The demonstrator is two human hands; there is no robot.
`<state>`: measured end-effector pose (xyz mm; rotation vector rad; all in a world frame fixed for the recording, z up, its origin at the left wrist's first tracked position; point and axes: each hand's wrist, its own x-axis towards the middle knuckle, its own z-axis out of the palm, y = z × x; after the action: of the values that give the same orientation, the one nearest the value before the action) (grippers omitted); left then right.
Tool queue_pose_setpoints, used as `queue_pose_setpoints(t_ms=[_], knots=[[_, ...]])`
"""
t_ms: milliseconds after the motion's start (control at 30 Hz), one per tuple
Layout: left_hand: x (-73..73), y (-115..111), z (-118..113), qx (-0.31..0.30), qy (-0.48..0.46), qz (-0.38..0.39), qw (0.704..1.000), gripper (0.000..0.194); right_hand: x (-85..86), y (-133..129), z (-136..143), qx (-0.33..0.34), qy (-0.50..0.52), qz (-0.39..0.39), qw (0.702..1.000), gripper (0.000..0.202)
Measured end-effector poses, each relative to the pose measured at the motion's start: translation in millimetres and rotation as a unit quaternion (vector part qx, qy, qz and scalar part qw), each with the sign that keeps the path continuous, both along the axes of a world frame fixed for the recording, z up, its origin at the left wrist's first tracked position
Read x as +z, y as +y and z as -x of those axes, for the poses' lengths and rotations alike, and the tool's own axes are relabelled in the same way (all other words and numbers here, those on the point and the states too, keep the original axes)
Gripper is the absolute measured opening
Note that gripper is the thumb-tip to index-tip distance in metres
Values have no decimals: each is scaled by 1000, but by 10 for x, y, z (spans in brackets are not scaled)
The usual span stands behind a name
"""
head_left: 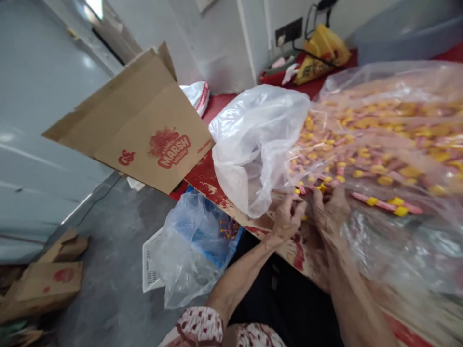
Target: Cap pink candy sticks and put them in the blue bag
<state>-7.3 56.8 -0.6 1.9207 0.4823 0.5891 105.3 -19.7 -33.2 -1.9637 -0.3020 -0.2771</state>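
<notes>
Many pink and yellow pieces (383, 144) lie heaped in and under clear plastic at the right. My left hand (288, 217) is at the table's front edge, its bent fingers touching a small pink and yellow piece (300, 190). Just right of it, my right hand (333, 207) has its fingers curled over yellow pieces at the heap's edge; its fingertips are partly hidden. A white plastic bag (253, 140) lies crumpled beyond my left hand. A few pieces (387, 205) lie in a row right of my right hand.
A cardboard box (159, 130) leans at the red table's (210, 178) left end. Below stands a white crate (150, 260) with a blue liner and clear plastic. A yellow bag (321, 53) sits near a wall socket. More cardboard (58, 284) lies on the floor at left.
</notes>
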Motion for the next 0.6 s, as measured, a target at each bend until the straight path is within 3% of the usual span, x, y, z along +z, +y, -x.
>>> queue_pose_setpoints(t_ms=[100, 267, 367, 500, 600], knots=[[82, 22, 24, 60, -28, 87, 994, 34, -8, 8, 8, 20, 22, -49, 998, 34], [115, -24, 27, 115, -76, 90, 986, 42, -64, -67, -28, 76, -2, -44, 996, 21], [83, -80, 79, 99, -102, 19, 990, 38, -107, -89, -35, 87, -17, -40, 995, 18], [-6, -82, 152, -14, -109, -165, 980, 31, -143, -76, -20, 87, -10, -56, 995, 18], [-26, -14, 145, -75, -48, -241, 966, 26, -125, -72, -4, 89, -11, -50, 995, 18]])
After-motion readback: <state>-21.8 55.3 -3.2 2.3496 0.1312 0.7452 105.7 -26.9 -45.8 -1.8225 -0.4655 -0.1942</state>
